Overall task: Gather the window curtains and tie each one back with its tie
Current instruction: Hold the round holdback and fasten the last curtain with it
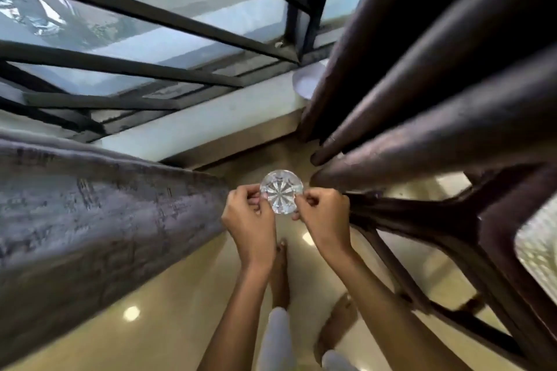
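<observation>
A round cut-crystal piece point(281, 191), clear with a star pattern, is held between both hands at the centre of the head view. My left hand point(250, 217) pinches its left edge and my right hand point(324, 215) pinches its right edge, fingers curled. A grey textured curtain point(99, 214) hangs in a thick fold at the left, close to my left hand. A dark brown curtain point(422, 99) hangs in several rounded pleats at the right, its lower ends just above my right hand. No separate tie strap is plainly visible.
A window with a black metal grille point(144, 48) and a white sill point(211, 120) lies ahead. A white dish point(307, 81) rests on the sill by the brown curtain. A dark wooden chair frame point(452, 235) stands at right. My bare feet are on the glossy beige floor point(180, 295).
</observation>
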The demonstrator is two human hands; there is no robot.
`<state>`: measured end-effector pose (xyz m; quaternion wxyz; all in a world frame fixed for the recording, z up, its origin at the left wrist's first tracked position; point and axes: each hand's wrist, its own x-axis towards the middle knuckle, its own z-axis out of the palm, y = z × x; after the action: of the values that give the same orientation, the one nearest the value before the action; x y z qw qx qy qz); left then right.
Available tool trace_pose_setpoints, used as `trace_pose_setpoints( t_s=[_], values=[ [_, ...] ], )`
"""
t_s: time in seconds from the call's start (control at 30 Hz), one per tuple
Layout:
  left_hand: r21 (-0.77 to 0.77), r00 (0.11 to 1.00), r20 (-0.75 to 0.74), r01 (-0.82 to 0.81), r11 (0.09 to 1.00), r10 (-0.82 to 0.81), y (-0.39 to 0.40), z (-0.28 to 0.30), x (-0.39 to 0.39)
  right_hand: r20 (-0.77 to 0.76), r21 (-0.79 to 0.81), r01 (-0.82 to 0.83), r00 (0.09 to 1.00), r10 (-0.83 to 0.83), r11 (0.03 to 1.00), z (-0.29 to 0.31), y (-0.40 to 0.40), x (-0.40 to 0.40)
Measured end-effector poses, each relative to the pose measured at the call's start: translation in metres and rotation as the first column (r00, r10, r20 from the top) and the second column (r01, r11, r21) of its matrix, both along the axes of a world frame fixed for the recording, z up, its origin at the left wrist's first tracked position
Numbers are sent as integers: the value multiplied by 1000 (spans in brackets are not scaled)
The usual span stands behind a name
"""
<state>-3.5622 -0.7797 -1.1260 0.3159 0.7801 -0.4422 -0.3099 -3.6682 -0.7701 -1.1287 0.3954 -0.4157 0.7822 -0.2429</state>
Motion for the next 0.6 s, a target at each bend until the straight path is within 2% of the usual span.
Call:
trace_pose_setpoints(
  t_s=[0.23, 0.43, 0.5, 0.6],
  values=[
    [11, 979, -107, 173, 985, -171, 83, 85, -59, 88, -34, 121, 989, -117, 992, 76, 105, -73],
    [-9, 899, -187, 400, 916, -395, 132, 149, -151, 103, -90, 359, 931, -350, 929, 139, 177, -169],
    [-19, 858, -175, 488, 873, -483, 137, 165, -189, 97, -126, 448, 894, -438, 885, 155, 194, -204],
    [-120, 744, -201, 627, 770, -638, 133, 183, -247, 101, -191, 566, 824, -557, 802, 171, 208, -251]
  ],
)
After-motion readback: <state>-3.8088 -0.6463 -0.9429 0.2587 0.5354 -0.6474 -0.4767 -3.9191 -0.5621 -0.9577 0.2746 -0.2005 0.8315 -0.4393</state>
